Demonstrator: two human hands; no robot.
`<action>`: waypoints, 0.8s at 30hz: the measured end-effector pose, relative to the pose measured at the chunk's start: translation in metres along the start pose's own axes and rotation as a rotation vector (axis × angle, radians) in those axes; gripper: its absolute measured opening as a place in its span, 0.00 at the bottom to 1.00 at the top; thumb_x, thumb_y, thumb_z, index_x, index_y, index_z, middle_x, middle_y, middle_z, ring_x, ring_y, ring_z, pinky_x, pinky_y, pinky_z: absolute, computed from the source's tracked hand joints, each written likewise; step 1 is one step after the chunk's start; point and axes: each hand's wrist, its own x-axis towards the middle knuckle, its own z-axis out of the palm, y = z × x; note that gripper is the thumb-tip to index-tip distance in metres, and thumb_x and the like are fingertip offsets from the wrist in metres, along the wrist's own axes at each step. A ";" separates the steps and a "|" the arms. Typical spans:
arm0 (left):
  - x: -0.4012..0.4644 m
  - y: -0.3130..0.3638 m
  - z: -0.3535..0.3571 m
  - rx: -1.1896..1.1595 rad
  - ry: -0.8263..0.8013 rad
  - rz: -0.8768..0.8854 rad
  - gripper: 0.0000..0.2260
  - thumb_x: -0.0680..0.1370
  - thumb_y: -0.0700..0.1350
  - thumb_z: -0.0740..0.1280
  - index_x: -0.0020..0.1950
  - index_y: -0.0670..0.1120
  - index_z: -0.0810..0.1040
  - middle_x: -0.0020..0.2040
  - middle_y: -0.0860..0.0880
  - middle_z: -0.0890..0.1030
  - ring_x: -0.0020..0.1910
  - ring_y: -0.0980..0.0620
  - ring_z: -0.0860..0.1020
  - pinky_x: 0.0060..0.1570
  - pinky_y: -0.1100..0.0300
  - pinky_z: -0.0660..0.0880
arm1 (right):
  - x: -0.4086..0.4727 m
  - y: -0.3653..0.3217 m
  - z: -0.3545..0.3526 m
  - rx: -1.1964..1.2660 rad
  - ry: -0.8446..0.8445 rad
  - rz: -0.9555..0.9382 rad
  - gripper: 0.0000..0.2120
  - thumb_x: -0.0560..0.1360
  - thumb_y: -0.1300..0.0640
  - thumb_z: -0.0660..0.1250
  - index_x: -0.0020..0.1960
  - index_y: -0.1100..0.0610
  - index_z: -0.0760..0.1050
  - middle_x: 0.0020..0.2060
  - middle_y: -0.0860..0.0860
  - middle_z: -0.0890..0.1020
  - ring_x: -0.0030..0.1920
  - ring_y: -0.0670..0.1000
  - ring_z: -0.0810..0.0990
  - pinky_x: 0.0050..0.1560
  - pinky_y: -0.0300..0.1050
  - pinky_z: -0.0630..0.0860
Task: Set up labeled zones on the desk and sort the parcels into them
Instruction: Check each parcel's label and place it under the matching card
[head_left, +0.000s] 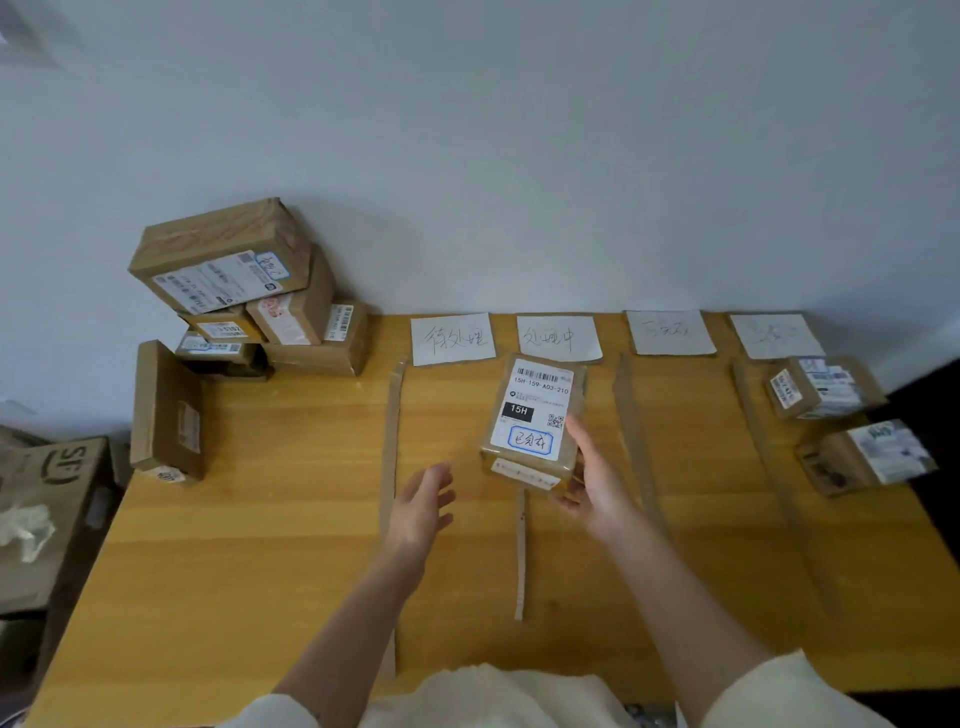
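We are sorting a parcel (535, 415) into the second labelled zone.
Our right hand (597, 478) is gripping its near right corner on the desk (260, 545) below the second paper label (558, 338) — our left hand (423, 501) is hovering open, empty. Next, we judge, comes releasing it and fetching from the stack (244, 296).

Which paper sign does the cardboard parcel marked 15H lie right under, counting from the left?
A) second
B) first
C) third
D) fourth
A: the brown cardboard parcel with the white 15H label lies directly below the second white handwritten paper sign, with the right hand at its side.
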 end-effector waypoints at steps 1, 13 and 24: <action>0.001 -0.002 0.005 0.045 0.008 0.003 0.11 0.79 0.52 0.63 0.58 0.50 0.78 0.55 0.51 0.80 0.55 0.52 0.78 0.56 0.53 0.76 | 0.002 -0.001 -0.009 0.026 0.014 0.019 0.20 0.73 0.37 0.67 0.54 0.51 0.79 0.47 0.50 0.85 0.50 0.52 0.81 0.60 0.53 0.75; 0.008 -0.028 0.076 0.455 -0.054 0.044 0.12 0.79 0.50 0.65 0.62 0.52 0.76 0.57 0.53 0.78 0.57 0.51 0.76 0.52 0.57 0.72 | 0.028 -0.022 -0.111 0.232 0.176 0.025 0.20 0.73 0.37 0.66 0.55 0.52 0.78 0.51 0.52 0.83 0.54 0.54 0.81 0.62 0.53 0.75; 0.019 -0.030 0.125 0.500 -0.046 0.016 0.11 0.79 0.50 0.65 0.62 0.53 0.76 0.58 0.54 0.76 0.56 0.53 0.75 0.52 0.58 0.70 | 0.092 -0.067 -0.156 0.417 0.379 0.055 0.34 0.69 0.37 0.70 0.68 0.53 0.67 0.56 0.54 0.78 0.56 0.54 0.78 0.60 0.51 0.77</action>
